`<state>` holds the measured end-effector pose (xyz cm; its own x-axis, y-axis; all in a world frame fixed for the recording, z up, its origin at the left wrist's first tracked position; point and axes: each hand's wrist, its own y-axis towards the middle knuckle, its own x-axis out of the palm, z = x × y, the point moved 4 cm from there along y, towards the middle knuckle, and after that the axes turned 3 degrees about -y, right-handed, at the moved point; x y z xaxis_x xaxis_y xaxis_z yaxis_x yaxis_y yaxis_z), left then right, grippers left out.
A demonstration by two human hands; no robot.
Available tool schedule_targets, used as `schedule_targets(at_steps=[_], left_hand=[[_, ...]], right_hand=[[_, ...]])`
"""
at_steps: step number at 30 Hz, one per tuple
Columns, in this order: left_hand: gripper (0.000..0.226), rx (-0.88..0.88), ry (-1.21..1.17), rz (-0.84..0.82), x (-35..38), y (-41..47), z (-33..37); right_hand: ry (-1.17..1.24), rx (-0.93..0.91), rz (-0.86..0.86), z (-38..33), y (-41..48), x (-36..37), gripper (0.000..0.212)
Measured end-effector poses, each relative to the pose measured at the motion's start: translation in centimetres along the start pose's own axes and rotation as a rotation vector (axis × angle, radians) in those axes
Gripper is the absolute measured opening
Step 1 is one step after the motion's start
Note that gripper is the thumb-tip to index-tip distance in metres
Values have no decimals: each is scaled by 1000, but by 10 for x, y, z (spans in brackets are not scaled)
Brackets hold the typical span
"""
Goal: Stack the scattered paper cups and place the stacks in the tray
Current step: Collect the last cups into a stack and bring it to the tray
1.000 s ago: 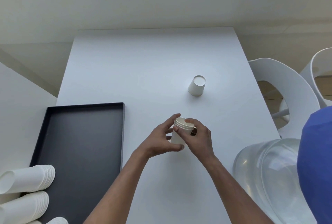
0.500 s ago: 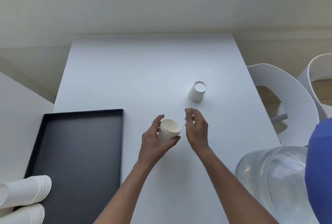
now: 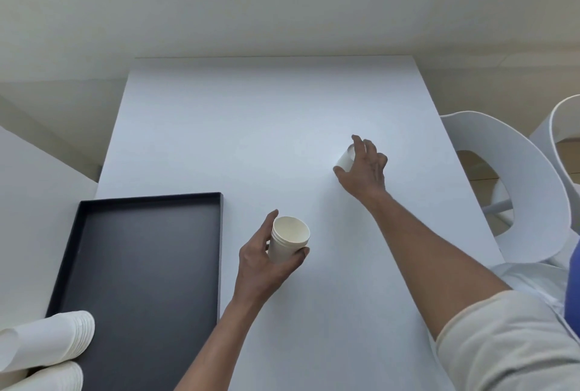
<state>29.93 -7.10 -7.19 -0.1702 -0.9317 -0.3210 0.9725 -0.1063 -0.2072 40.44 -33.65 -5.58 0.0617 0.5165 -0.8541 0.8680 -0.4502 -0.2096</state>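
Item one, far left: I log two lying stacks of white paper cups [image 3: 47, 340] on their sides, rims pointing right. They overlap the near left corner of the tray, but I cannot tell whether they rest fully inside it.

Item two: a black rectangular tray [image 3: 141, 281] with a low rim sits on the left part of the white tabletop [image 3: 266, 108].

Item three: the left hand [image 3: 260, 265] is just right of the tray. Its thumb and fingers are wrapped round a short stack of cream paper cups [image 3: 290, 238], which is mouth up and tilted slightly towards me. I count several nested rims. I cannot tell whether it is off the tabletop.

Item four: the right hand [image 3: 365, 171] is further back and to the right. It is closed narrowly over a single white paper cup [image 3: 345, 160], with the thumb at the cup's lower edge and the fingers arched over the top. The hand hides most of the cup, so I cannot tell which way it stands.

Item five, far right: a white moulded chair [image 3: 518, 177] stands beside the tabletop edge, with a second one partly in view behind it.
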Motion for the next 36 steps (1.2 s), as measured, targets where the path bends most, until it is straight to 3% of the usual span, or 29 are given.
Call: schedule_targets(at_steps=[6, 14, 21, 25, 29, 36], left_hand=[[87, -3, 4, -2, -5, -1, -1], [79, 38, 38, -34, -3, -7, 4], [78, 56, 73, -92, -4, -21, 8], [80, 70, 70, -105, -4, -34, 12], [72, 95, 33, -104, -2, -47, 23], [65, 142, 20, -97, -4, -68, 34]], right_hand=[[28, -20, 60, -3, -11, 7, 58], [59, -137, 96, 2, -76, 30, 62], [573, 21, 208, -3, -137, 15, 55], [824, 49, 135, -13, -175, 9, 50], [839, 9, 52, -17, -198, 11, 53], [654, -77, -51, -15, -218, 18, 71]])
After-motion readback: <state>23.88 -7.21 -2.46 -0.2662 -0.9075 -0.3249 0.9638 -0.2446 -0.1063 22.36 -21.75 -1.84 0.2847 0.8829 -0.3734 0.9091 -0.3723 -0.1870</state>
